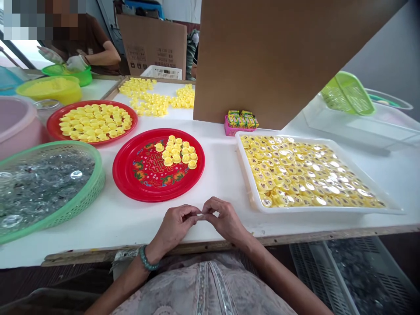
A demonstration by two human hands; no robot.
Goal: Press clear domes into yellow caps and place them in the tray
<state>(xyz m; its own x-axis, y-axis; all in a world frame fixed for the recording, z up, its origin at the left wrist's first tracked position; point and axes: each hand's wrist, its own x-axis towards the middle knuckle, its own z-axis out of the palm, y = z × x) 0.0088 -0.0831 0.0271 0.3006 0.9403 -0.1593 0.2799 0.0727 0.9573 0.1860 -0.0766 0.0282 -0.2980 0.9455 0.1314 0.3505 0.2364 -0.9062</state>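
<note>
My left hand (175,225) and my right hand (226,218) meet over the table's front edge, thumbs and forefingers pinched together. Whatever sits between the fingertips is too small and hidden to make out. Just beyond them lies a red patterned plate (126,177), with a cluster of small yellow hat-shaped pieces (175,151) on its right half. To the right, a white tray (315,210) is filled with yellow pieces (288,170) that have shiny round faces with dark prints. On the left, a green basket (98,175) holds many clear plastic pieces (42,179).
Another red plate (52,127) bears yellow pieces, near a pink tub (19,127). Loose yellow pieces (151,103) lie farther back. A cardboard panel (256,57) stands behind a small pink basket (231,130) of packets. A gloved co-worker (98,52) sits at far left.
</note>
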